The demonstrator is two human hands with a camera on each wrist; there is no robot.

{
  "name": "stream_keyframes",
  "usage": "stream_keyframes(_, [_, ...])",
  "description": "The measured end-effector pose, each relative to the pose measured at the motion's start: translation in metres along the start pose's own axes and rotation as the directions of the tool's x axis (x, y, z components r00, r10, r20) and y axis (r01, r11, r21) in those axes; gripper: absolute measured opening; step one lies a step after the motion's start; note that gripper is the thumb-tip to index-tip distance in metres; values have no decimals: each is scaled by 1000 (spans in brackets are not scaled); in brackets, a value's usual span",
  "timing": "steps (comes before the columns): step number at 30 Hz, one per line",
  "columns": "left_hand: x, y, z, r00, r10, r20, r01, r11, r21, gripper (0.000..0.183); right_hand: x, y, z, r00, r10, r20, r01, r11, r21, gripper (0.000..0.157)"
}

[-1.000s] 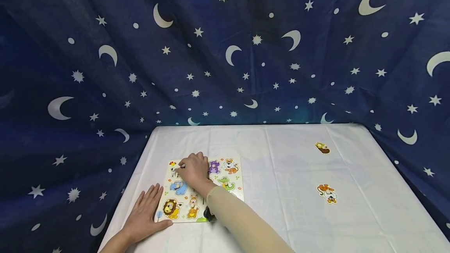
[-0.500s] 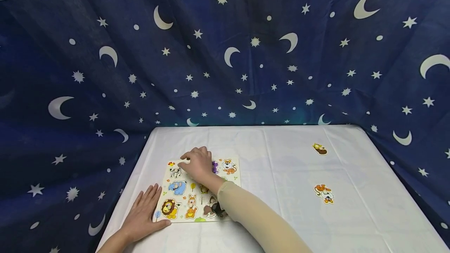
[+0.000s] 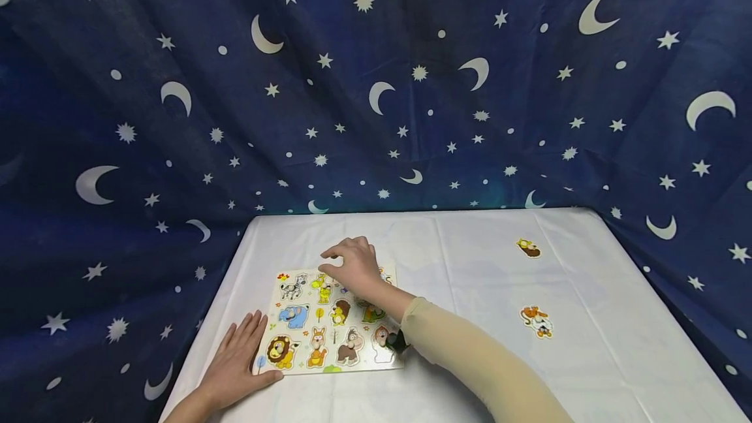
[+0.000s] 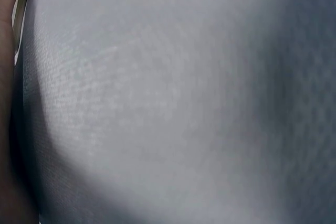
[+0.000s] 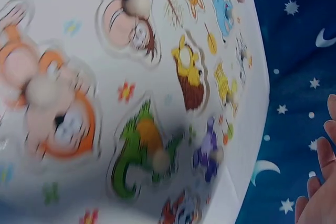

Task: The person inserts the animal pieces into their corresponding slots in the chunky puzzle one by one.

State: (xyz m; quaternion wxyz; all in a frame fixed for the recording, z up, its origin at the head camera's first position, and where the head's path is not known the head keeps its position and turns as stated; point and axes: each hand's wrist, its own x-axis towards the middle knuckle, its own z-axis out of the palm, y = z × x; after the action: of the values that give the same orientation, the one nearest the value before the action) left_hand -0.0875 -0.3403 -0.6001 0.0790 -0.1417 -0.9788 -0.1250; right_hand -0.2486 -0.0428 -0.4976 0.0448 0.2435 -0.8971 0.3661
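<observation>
A flat animal puzzle board (image 3: 330, 329) lies at the left of the white table. Its pieces carry small round knobs. My left hand (image 3: 235, 359) rests flat on the table with spread fingers, thumb and fingertips at the board's left edge. Over the board's far edge hovers my right hand (image 3: 355, 266), empty, its thumb and forefinger apart in a loose curve. To its left sits the zebra piece (image 3: 293, 286), with the giraffe piece (image 3: 322, 290) near the fingertips. The right wrist view has the crocodile piece (image 5: 144, 148) and the purple piece (image 5: 208, 153) in their places.
Two loose animal cut-outs lie on the right of the table: a yellow-brown one (image 3: 529, 248) farther back and an orange-and-white one (image 3: 536, 322) nearer. A dark blue curtain (image 3: 376, 116) with moons and stars hangs behind the table (image 3: 458, 292).
My right hand has let go of the zebra piece and moved right, lifting off the board. The zebra and giraffe pieces have come into sight. The left hand stays at the board's edge.
</observation>
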Motion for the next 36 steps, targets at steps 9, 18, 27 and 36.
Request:
stream_keyframes(9, [-1,-4,4,998,37,-47,-37,999,12,118,-10,26,-36,997,26,-68,-23,999,37,25])
stream_keyframes(18, [-1,-2,3,999,24,-26,-23,1000,15,118,-26,64,-66,990,75,-118,-70,997,44,25])
stream_keyframes(27, [-1,-2,2,998,38,-47,-37,999,22,116,-43,91,-89,983,143,-117,-140,990,31,26])
stream_keyframes(36, [-1,-3,4,1000,7,-10,-7,1000,20,118,-64,120,-105,974,184,-129,-182,983,27,25])
